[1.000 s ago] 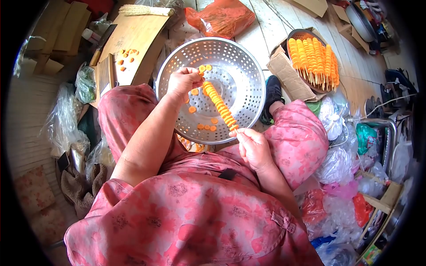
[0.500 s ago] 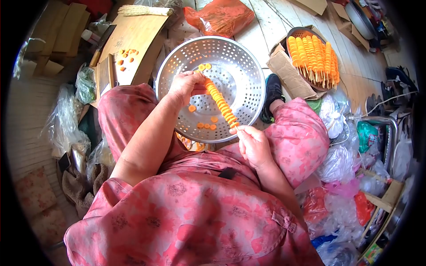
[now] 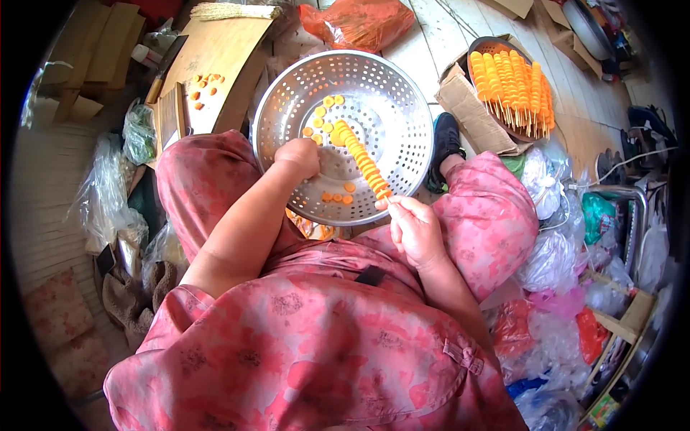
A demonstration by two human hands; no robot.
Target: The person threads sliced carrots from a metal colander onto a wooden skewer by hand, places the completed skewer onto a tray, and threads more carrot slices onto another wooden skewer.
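Observation:
My right hand (image 3: 413, 228) grips the lower end of a skewer of carrot slices (image 3: 365, 164), which slants up and left over a perforated metal colander (image 3: 406, 93). Round orange slices are threaded closely along the stick, and a wider slice sits at its far end. My left hand (image 3: 298, 158) is down inside the left part of the colander, apart from the skewer. Its fingers curl inward and downward, so anything in them is hidden. Loose carrot slices (image 3: 320, 112) lie on the colander's bottom above that hand, and several more (image 3: 338, 197) lie nearer me.
Finished carrot skewers (image 3: 512, 86) are piled in a bowl on a cardboard box (image 3: 471, 108) at upper right. A wooden board (image 3: 226, 54) with carrot bits and a knife (image 3: 167, 68) stands at left. An orange bag (image 3: 359, 25) lies beyond the colander; plastic bags (image 3: 550, 258) crowd the right.
My left hand has let go of the skewer's upper end and moved down-left into the colander, uncovering loose slices. My right hand still holds the skewer, shifted slightly right.

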